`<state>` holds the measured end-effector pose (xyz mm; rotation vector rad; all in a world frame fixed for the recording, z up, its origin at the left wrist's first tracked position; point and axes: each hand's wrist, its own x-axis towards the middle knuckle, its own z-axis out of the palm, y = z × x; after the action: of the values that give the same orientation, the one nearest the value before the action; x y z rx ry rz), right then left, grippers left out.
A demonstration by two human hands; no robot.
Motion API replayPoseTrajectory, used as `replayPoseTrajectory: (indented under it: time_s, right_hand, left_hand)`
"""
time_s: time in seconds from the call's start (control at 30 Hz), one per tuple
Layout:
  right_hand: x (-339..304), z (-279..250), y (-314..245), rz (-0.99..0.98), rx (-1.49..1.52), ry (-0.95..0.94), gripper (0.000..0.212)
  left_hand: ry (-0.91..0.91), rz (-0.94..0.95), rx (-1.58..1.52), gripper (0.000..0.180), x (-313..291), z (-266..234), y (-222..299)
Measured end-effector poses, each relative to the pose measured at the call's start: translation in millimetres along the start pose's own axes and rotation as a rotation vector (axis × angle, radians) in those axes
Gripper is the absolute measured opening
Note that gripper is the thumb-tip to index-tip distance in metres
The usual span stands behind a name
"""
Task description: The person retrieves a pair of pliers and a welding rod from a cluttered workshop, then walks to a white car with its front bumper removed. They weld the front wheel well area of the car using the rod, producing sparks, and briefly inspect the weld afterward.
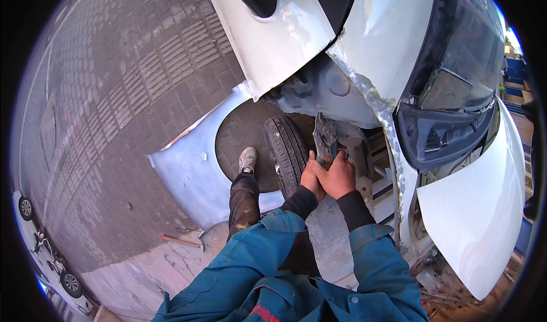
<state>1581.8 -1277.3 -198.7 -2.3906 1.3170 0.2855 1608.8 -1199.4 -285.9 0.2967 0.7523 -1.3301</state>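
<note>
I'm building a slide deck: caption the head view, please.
Both bare hands grip a plier-like metal tool near a tire and a white car.

Locking pliers (325, 133) sit in the left hand (311, 178) and right hand (339, 176), between a tyre (286, 146) and a car body (390, 43). Left of the tyre, a fender panel (183, 176) lies on paving (117, 191), a hammer (182, 241) off its near edge; a parked car (48, 269) stands far left.

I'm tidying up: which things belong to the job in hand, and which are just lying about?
Apparently in the job: locking pliers, in left hand and right hand; white car.
Apparently lying about: hammer; possibly the loose panel, untouched.
</note>
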Motion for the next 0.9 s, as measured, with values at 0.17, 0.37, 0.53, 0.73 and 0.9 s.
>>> replayPoseTrajectory:
  time_s: [0.17, 0.37, 0.53, 0.73, 0.9]
  right_hand:
    - [-4, -5, -15, 0.106, 0.082, -0.054, 0.086]
    - [5, 1, -24, -0.198, -0.124, 0.343, 0.084]
    - [20, 4, -31, 0.115, 0.110, 0.056, 0.072]
    - [18, 7, -32, 0.172, 0.095, 0.076, 0.069]
    - [21, 13, -26, 0.119, 0.130, 0.115, 0.066]
  left_hand:
    - [-0.080, -0.050, 0.026, 0.065, -7, 7, 6]
    - [-0.161, -0.101, 0.028, 0.074, -12, 8, 9]
    - [-0.124, -0.160, -0.011, 0.078, -15, 11, 13]
    - [-0.164, -0.172, -0.065, 0.078, -16, 12, 13]
    - [-0.128, -0.106, -0.033, 0.077, -9, 12, 4]
